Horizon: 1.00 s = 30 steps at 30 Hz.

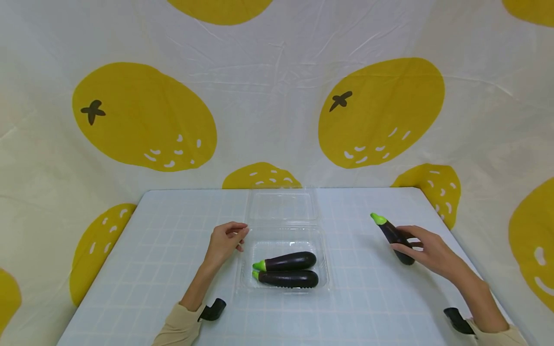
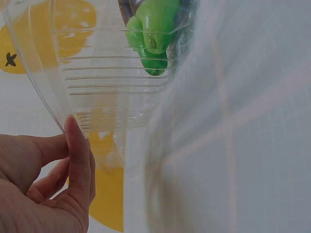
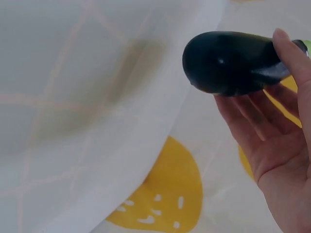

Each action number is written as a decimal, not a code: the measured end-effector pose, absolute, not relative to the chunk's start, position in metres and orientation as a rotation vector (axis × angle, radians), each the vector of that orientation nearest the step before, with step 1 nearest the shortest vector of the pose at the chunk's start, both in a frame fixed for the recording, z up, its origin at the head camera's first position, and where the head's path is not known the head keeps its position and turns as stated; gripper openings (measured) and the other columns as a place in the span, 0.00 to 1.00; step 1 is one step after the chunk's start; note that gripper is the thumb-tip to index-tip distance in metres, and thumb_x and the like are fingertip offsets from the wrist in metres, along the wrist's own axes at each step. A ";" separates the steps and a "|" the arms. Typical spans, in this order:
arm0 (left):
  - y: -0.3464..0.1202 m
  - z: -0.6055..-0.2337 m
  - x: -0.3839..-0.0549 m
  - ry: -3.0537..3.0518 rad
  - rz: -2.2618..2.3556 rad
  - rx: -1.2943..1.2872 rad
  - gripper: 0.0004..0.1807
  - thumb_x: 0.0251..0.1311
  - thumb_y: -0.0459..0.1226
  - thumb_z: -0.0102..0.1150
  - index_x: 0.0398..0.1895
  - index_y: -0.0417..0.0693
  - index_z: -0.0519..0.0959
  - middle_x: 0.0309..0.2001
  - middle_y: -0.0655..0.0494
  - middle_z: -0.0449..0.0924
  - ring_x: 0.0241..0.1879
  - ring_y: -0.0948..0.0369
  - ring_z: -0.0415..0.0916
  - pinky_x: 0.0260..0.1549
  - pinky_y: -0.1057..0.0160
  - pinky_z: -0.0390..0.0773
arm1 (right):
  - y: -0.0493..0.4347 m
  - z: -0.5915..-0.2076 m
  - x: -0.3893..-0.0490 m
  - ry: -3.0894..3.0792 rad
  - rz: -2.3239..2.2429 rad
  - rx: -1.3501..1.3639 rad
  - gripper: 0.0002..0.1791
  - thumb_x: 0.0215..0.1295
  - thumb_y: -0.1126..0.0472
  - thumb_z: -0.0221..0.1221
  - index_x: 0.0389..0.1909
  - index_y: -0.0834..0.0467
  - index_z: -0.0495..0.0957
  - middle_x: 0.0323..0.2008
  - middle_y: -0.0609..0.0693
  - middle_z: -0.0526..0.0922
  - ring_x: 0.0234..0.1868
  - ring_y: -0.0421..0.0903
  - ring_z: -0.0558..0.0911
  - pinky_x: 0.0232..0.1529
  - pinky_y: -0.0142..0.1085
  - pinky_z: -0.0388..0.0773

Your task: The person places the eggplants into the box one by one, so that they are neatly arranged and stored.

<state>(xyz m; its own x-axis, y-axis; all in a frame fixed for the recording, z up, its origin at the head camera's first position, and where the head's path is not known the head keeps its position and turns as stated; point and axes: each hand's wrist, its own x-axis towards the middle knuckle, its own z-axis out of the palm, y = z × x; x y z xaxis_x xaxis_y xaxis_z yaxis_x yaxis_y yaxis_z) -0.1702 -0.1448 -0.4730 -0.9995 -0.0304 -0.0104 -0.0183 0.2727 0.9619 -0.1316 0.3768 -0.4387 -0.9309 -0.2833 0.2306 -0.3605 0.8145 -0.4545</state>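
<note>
A clear plastic clamshell container sits open on the table, its lid folded back toward the far edge. Two dark eggplants with green stems lie side by side inside: the rear eggplant and the front eggplant. With thumb and fingertips, my left hand pinches the container's left rim near the hinge; the left wrist view shows the fingertips right at that rim. Over the right of the table, my right hand grips a third eggplant between thumb and fingers, stem pointing away and leftward.
A pale checked cloth covers the table. Behind it hangs a white curtain printed with big yellow fruit shapes. Black wrist straps show at both sleeves. The table's right edge runs close by my right forearm.
</note>
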 end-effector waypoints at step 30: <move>-0.145 -0.475 -0.172 -2.494 -1.901 0.052 0.12 0.67 0.33 0.67 0.48 0.33 0.85 0.34 0.35 0.83 0.18 0.58 0.77 0.22 0.67 0.82 | 0.308 -0.418 -0.139 -2.723 0.855 0.683 0.28 0.60 0.57 0.75 0.59 0.59 0.78 0.49 0.51 0.86 0.43 0.42 0.84 0.40 0.33 0.86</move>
<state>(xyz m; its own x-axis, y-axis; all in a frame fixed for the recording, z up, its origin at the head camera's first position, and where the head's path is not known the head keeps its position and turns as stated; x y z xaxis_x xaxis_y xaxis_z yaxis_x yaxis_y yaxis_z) -0.1721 -0.1452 -0.4746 -0.9994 -0.0295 -0.0163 -0.0235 0.2646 0.9641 -0.1391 0.3077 -0.4184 -0.8714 -0.3672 0.3252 -0.4872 0.7247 -0.4872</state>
